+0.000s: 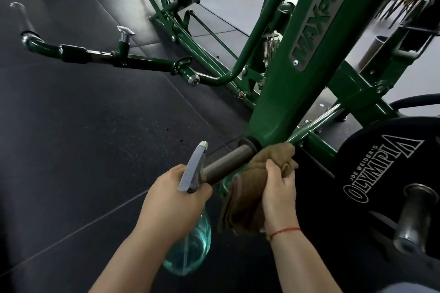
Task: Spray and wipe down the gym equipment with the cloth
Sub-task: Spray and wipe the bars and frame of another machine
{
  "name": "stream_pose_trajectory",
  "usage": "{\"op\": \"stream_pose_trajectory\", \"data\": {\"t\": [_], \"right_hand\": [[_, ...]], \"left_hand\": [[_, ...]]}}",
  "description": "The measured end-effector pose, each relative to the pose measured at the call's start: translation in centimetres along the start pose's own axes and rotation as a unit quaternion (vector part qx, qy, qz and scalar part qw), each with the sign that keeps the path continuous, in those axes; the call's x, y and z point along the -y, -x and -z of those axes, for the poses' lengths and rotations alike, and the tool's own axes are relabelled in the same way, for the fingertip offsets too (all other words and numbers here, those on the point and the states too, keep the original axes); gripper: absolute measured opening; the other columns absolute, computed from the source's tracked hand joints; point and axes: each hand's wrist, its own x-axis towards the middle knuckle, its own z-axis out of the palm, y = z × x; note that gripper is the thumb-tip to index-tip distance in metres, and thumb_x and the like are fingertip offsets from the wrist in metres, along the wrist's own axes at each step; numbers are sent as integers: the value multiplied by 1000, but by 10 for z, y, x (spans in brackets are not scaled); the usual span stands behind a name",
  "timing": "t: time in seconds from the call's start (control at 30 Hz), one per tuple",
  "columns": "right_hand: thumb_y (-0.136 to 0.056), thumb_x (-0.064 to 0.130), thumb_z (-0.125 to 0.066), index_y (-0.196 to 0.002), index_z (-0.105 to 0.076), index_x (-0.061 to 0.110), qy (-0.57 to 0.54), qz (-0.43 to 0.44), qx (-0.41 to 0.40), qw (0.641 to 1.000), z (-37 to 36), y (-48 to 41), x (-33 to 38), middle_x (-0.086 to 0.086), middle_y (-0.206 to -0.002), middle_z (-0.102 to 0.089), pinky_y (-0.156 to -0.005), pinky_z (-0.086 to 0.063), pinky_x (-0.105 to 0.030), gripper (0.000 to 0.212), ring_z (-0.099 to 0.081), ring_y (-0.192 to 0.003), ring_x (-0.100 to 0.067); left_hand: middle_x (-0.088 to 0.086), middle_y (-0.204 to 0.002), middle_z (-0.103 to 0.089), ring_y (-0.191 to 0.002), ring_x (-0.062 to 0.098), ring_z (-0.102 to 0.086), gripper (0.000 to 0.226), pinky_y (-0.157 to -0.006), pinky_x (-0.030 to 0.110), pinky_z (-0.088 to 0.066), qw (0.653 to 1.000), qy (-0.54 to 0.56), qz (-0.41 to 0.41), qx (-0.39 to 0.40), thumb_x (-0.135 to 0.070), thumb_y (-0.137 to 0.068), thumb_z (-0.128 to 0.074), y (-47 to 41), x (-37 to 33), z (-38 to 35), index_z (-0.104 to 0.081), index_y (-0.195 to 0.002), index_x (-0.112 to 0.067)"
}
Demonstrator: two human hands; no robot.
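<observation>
Dark rubber floor tiles (83, 114) (seams showing between them) catch pale glare farther off.

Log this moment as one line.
left hand: grips spray bottle | right hand: holds cloth against green frame | step: wipe

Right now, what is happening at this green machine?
A person is cleaning a green steel gym machine. The left hand grips a clear bluish plastic spray bottle by its neck, close to the grey metal peg. The right hand holds a bunched brown cloth against the machine at the peg's base, beside a black weight plate.
</observation>
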Motion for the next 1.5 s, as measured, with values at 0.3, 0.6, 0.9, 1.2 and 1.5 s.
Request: {"op": "stream_pose_trajectory", "data": {"t": [0.3,0.6,0.9,1.2,1.5], "right_hand": [[-91,34,-59,-120,-58,16,524,304,35,795,-56,2,1,-3,-136,-55,-94,-45,-47,34,-42,-122,-30],[-74,52,-62,-91,-61,22,503,454,183,712,-87,60,-8,3,-90,-62,-67,-51,-37,34,-53,-91,-24],[-92,42,-54,-126,-51,20,724,282,165,608,-107,-45,56,-7,-126,-61,-78,-40,-37,40,-49,-122,-33],[-85,32,-57,-104,-73,14,786,71,373,487,-148,-55,66,-9,-100,-71,-78,-53,-35,30,-65,-77,-26],[-90,50,-45,-88,-68,32,722,276,323,547,-127,-41,45,5,-100,-68,-85,-37,-38,29,-60,-99,-22]], "left_hand": [[7,-61,-53,-57,21,-46,9,-57,38,-39,999,21,24,-38,-17,-84,-69,-10,23,42,-69,-88,-8],[1,-53,-41,-55,21,-39,28,-56,38,-33,996,0,57,-69,-14,-79,-71,-19,42,60,-48,-66,-7],[4,-62,-52,-58,21,-43,20,-58,38,-37,998,16,39,-57,-21,-83,-66,-17,45,64,-66,-91,-2],[16,-69,-58,-57,23,-45,18,-57,38,-39,998,-29,1,-50,-22,-83,-62,-11,39,56,-63,-83,-4],[4,-63,-48,-57,20,-40,22,-56,36,-35,998,-51,30,-36,-23,-84,-62,-26,40,45,-61,-88,-1]]}}
